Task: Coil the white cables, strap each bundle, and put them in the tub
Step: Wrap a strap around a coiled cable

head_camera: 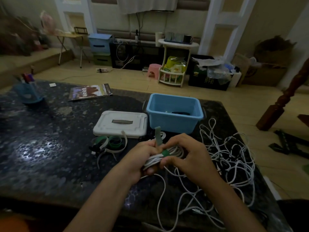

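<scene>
Both hands, left (142, 156) & right (189, 158), fingers curled round white cable coil (167, 154) w/ green strap (165, 152) half-fastened; tub (173, 124) at 12 o'clock. Loose strap could let coil spring apart.

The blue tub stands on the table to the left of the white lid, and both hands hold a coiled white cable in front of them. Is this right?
Not quite. The head view shows the blue tub to the right of the white lid, not the left. The rest holds: left hand and right hand hold the coiled white cable in front of them.
</scene>
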`<state>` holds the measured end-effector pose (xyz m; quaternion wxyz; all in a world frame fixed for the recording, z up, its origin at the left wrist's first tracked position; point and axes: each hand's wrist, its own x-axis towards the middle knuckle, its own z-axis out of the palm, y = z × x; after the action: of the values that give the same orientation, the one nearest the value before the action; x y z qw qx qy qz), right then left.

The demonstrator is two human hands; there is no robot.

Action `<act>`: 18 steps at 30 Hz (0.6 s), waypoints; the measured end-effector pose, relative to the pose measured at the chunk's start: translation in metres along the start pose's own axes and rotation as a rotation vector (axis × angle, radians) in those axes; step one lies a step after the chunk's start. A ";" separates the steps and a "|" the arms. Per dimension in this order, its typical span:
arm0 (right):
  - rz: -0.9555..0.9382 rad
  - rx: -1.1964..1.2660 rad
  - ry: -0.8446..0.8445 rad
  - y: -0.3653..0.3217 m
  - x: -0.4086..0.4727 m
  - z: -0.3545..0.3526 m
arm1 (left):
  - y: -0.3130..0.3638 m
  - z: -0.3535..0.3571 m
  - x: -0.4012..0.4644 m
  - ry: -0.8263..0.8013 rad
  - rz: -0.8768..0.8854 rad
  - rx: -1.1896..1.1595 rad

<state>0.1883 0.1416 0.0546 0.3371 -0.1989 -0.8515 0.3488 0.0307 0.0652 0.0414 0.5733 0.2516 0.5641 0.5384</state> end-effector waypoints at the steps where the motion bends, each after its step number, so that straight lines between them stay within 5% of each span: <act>1: -0.004 -0.004 0.018 0.000 0.000 0.000 | -0.001 0.001 0.001 0.001 0.001 -0.001; 11: 0.002 -0.135 -0.008 0.004 0.001 0.004 | 0.001 0.004 -0.004 0.072 0.038 0.091; 18: 0.151 -0.186 -0.059 0.009 0.002 0.005 | -0.005 0.005 -0.002 0.212 0.278 0.192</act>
<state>0.1840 0.1462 0.0463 0.2646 -0.2825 -0.8724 0.2983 0.0371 0.0637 0.0387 0.4040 0.3227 0.6300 0.5795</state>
